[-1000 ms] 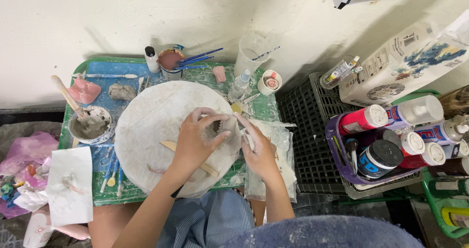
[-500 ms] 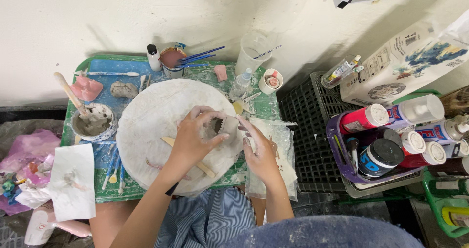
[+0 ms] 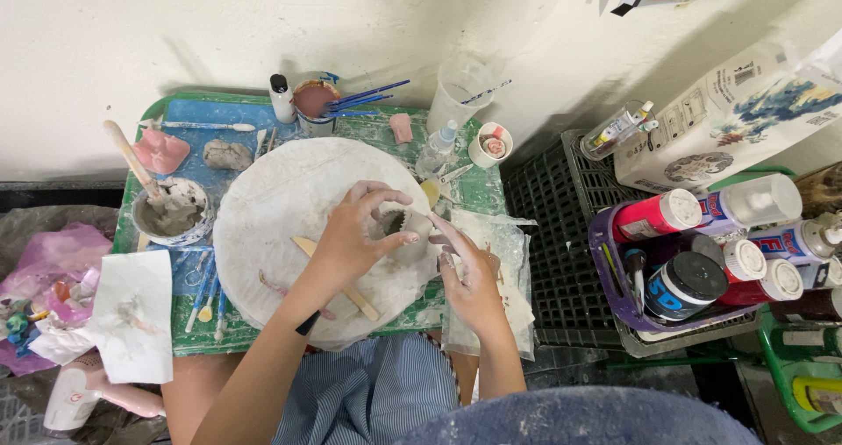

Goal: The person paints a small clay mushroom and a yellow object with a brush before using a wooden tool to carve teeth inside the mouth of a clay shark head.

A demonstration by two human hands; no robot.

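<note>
Small clay cup worked on a white round board [image 3: 289,226] over a green mat [image 3: 140,340], paint bottles in a purple tub [image 3: 614,278] well to the right.

Left hand [image 3: 355,239] curls snugly around the clay cup [image 3: 399,232] at the board's right edge, thumb and fingers holding the wall; right hand [image 3: 469,274] has its fingertips touching the cup's near side — whether it grips anything I cannot tell. Cup looks upright, long axis vertical, mouth up. Risk, as I judge it: a hard squeeze could dent the soft wall, or it could tip off the board edge. A wooden stick [image 3: 338,278] lies just under the left wrist.
</note>
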